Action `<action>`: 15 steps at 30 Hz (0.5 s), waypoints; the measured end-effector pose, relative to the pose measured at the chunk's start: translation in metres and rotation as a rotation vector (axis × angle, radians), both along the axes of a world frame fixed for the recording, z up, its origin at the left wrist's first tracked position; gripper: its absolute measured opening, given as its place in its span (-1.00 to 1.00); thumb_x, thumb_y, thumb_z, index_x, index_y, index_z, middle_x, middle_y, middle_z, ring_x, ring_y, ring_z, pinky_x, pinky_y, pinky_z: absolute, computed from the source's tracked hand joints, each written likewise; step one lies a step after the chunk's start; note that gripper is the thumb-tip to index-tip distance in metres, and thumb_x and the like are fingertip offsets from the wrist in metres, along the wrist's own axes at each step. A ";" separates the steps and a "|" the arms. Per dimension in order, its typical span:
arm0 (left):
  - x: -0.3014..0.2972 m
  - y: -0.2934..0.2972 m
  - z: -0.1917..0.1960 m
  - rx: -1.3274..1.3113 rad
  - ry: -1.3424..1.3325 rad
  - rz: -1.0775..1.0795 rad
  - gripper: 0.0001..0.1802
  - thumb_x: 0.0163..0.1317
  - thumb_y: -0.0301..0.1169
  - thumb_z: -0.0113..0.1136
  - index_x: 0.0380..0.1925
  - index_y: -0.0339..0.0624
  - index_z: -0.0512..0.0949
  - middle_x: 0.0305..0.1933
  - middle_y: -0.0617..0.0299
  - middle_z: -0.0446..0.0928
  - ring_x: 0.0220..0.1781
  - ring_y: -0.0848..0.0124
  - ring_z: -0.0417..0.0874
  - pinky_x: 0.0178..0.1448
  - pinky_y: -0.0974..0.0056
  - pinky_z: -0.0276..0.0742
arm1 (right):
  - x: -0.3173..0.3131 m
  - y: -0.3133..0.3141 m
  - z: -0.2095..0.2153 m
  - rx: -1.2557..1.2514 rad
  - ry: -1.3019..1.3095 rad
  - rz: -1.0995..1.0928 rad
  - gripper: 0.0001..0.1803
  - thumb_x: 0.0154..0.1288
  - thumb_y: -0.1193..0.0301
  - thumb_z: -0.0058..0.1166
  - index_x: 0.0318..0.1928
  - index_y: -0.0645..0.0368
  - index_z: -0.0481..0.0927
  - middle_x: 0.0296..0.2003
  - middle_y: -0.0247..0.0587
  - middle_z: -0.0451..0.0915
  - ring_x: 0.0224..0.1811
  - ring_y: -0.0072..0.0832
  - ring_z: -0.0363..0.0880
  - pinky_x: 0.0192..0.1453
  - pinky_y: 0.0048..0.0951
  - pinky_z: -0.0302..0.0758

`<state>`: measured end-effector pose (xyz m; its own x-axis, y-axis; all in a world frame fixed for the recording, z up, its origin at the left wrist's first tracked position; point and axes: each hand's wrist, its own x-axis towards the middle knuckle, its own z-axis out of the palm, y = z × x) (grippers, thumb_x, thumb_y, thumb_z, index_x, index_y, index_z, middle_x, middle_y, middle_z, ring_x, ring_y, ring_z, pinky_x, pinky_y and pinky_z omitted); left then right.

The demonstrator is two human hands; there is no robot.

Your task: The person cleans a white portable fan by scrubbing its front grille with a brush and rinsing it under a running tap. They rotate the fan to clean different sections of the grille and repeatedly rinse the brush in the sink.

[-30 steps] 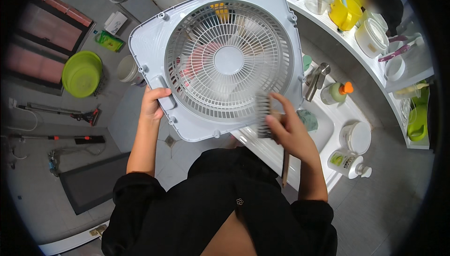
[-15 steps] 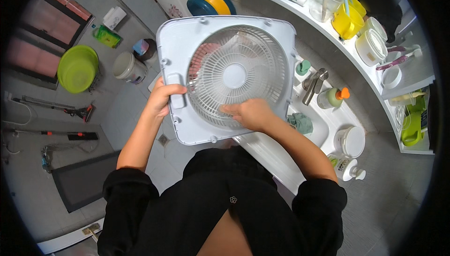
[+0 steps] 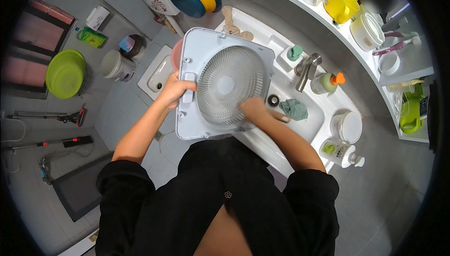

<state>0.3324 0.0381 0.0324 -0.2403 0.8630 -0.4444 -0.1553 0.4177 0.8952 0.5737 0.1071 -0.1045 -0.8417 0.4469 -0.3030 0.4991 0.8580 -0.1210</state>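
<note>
A white square fan cover with a round grille is held up in front of me, tilted, partly over the sink's near edge. My left hand is closed round its left edge, the thumb lying over the handle-like piece on that side. Against the lower right part of the grille is my right hand; its fingertips are blurred, so whether they are curled round anything is unclear. Beyond that wrist a green cloth lies in the white sink, with a tan object partly hidden beside it.
Around the sink stand a faucet, an orange-topped pump bottle, a white tub and another pump bottle. A curved shelf with cups runs above. Leftward are a white bucket and a green basin.
The fan cover has tipped and now shows narrower, uncovering more of the sink and a pink basin behind it. My right hand has stayed at the grille, its fingers now blurred.
</note>
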 end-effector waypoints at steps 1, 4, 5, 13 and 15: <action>0.004 0.003 -0.004 0.004 0.014 0.004 -0.70 -0.23 -0.66 0.15 -0.36 -0.29 0.49 -0.42 0.21 0.54 -0.42 0.43 0.55 -0.30 0.33 0.50 | -0.006 -0.015 -0.003 -0.054 0.036 0.028 -0.79 0.05 0.38 0.01 -0.27 0.02 0.62 -0.50 -0.18 0.63 -0.42 -0.23 0.63 -0.34 -0.24 0.52; 0.006 0.002 -0.010 0.012 0.044 0.036 -0.72 -0.22 -0.66 0.15 -0.37 -0.29 0.49 -0.41 0.19 0.54 -0.42 0.42 0.56 -0.29 0.34 0.50 | -0.035 -0.039 0.045 -0.478 0.296 -0.066 -0.77 0.10 0.23 0.06 -0.21 -0.11 0.65 -0.35 -0.11 0.63 -0.25 -0.21 0.61 -0.20 -0.20 0.50; 0.005 0.001 -0.011 -0.003 0.029 0.017 -0.71 -0.22 -0.66 0.15 -0.37 -0.30 0.50 -0.40 0.18 0.54 -0.42 0.42 0.56 -0.29 0.34 0.50 | -0.031 -0.033 0.041 -0.586 0.287 -0.039 -0.76 0.11 0.20 0.06 -0.20 -0.15 0.65 -0.32 -0.10 0.62 -0.22 -0.20 0.60 -0.17 -0.20 0.49; -0.007 -0.002 -0.028 -0.068 0.002 -0.080 -0.65 -0.29 -0.68 0.12 -0.34 -0.34 0.50 -0.44 0.19 0.54 -0.44 0.41 0.55 -0.31 0.33 0.50 | 0.001 0.065 0.013 0.177 -0.179 -0.130 -0.80 0.13 0.37 -0.05 -0.31 0.05 0.66 -0.30 -0.22 0.64 -0.24 -0.36 0.63 -0.34 -0.35 0.47; -0.005 -0.001 -0.027 -0.081 0.033 -0.071 -0.67 -0.28 -0.67 0.10 -0.36 -0.35 0.52 -0.44 0.19 0.54 -0.45 0.42 0.55 -0.29 0.34 0.50 | -0.011 0.073 0.019 0.327 -0.085 -0.287 -0.80 0.14 0.41 -0.07 -0.36 0.06 0.65 -0.34 -0.23 0.64 -0.28 -0.39 0.63 -0.43 -0.37 0.45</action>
